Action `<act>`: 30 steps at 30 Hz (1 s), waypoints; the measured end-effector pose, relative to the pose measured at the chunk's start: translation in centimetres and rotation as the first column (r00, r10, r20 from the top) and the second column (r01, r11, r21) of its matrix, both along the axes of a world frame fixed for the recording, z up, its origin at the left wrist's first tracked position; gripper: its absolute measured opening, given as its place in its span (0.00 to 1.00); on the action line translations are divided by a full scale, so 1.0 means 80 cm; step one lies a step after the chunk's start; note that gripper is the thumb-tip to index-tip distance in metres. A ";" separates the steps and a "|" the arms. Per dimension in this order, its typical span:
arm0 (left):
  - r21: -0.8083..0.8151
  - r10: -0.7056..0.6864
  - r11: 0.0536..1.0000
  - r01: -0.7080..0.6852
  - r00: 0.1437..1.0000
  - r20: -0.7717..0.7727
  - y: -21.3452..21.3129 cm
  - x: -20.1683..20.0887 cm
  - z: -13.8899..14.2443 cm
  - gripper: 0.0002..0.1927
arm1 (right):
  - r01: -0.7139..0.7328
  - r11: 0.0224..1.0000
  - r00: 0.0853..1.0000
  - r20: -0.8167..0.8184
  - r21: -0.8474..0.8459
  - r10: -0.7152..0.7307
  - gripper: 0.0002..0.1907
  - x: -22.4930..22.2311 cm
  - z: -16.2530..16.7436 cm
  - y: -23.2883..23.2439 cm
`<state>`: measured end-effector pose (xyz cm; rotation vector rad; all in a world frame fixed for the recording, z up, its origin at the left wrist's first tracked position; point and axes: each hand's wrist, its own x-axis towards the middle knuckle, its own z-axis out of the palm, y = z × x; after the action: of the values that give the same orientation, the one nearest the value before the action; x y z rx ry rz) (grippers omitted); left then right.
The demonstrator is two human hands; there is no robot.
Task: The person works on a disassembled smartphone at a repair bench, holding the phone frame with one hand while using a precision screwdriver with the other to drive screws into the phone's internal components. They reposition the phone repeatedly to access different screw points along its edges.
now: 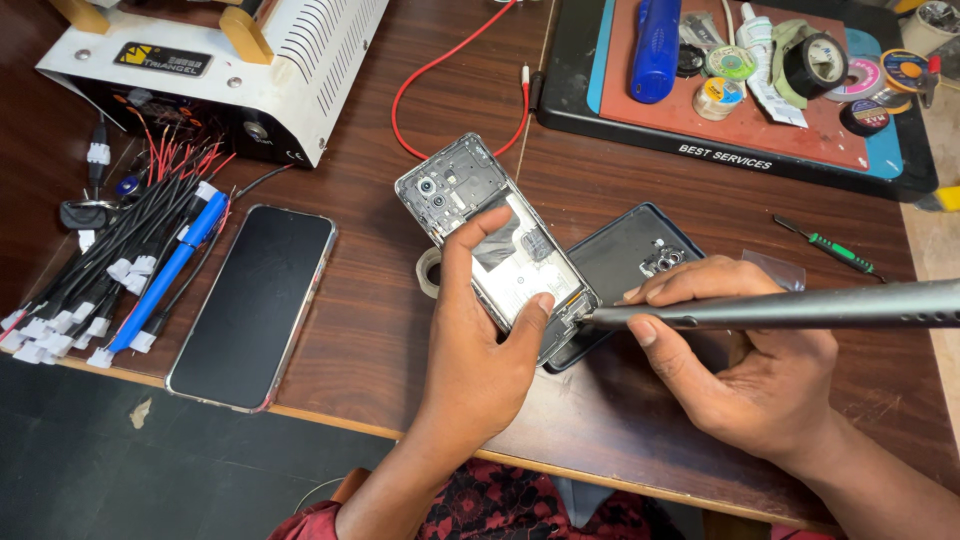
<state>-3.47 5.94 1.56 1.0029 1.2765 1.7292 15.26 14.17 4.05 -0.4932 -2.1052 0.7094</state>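
My left hand (482,350) holds an opened phone (470,200) with its back removed, so the camera modules and inner boards show. The thumb lies on its lower edge and a finger across its middle. My right hand (745,355) grips a long grey electric screwdriver (800,308), whose tip touches the phone's lower right corner. Under the phone lies its dark blue back cover (625,250), inside face up, on the brown wooden table (380,330).
An intact black phone (250,305) lies face up to the left, beside a bundle of black cables (110,270) and a blue tool (170,270). At the far left stands a white machine (215,65), with a red wire (440,70) nearby. A tray of tapes and tools (740,80) and a green screwdriver (828,247) are at the right.
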 end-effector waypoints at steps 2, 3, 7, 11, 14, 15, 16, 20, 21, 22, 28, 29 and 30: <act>-0.006 -0.001 1.000 0.001 1.000 -0.011 0.000 0.000 0.001 0.35 | -0.001 1.000 1.000 -0.002 0.009 0.001 0.12 -0.001 0.000 0.000; -0.013 0.001 1.000 -0.001 1.000 -0.022 -0.001 0.000 0.001 0.35 | -0.003 1.000 1.000 0.004 0.018 0.002 0.12 -0.001 0.000 0.000; -0.036 0.010 0.999 -0.010 1.000 -0.016 0.000 -0.001 0.001 0.37 | -0.034 0.999 0.999 0.002 0.006 0.034 0.12 -0.004 -0.001 -0.002; -0.020 0.003 1.000 -0.002 1.000 0.021 0.001 -0.001 -0.001 0.41 | -0.049 0.999 0.999 -0.001 0.009 0.049 0.13 -0.006 -0.002 -0.003; -0.022 0.010 1.000 -0.009 0.999 0.034 0.001 -0.001 -0.002 0.42 | -0.048 0.997 0.999 0.006 0.057 0.048 0.13 -0.007 -0.001 -0.004; -0.009 0.014 1.000 -0.014 0.999 0.034 0.001 -0.001 -0.002 0.42 | -0.043 0.997 0.999 0.013 0.067 0.043 0.13 -0.007 -0.001 -0.004; 0.004 0.019 1.000 -0.019 0.999 0.033 0.001 -0.001 -0.002 0.42 | -0.039 0.996 0.999 0.020 0.078 0.037 0.13 -0.008 -0.001 -0.004; 0.016 0.026 1.000 -0.026 1.000 0.016 0.000 -0.002 -0.002 0.42 | -0.057 0.995 0.998 0.026 0.083 0.055 0.13 -0.010 0.000 -0.004; 0.021 0.026 0.999 -0.026 1.000 0.014 0.000 -0.002 -0.002 0.42 | -0.054 0.995 0.998 0.034 0.084 0.052 0.13 -0.010 0.001 -0.004; 0.025 0.026 0.999 -0.026 1.000 0.012 0.000 -0.002 -0.002 0.42 | -0.052 0.995 0.998 0.042 0.086 0.049 0.12 -0.010 0.002 -0.004; 0.003 0.035 0.999 -0.035 0.999 0.003 -0.001 -0.002 -0.001 0.42 | -0.051 0.994 0.997 0.054 0.097 0.046 0.12 -0.012 0.003 -0.004; 0.009 0.039 0.999 -0.039 0.999 -0.010 0.000 -0.001 -0.002 0.42 | -0.051 0.993 0.997 0.056 0.105 0.045 0.12 -0.012 0.003 -0.004; 0.014 0.043 0.999 -0.042 0.999 -0.023 -0.001 -0.002 -0.002 0.42 | -0.050 0.993 0.997 0.058 0.104 0.044 0.12 -0.012 0.003 -0.004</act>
<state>-3.62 5.88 1.43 1.0125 1.3113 1.7649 14.29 13.86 4.30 -0.4108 -2.1999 0.6133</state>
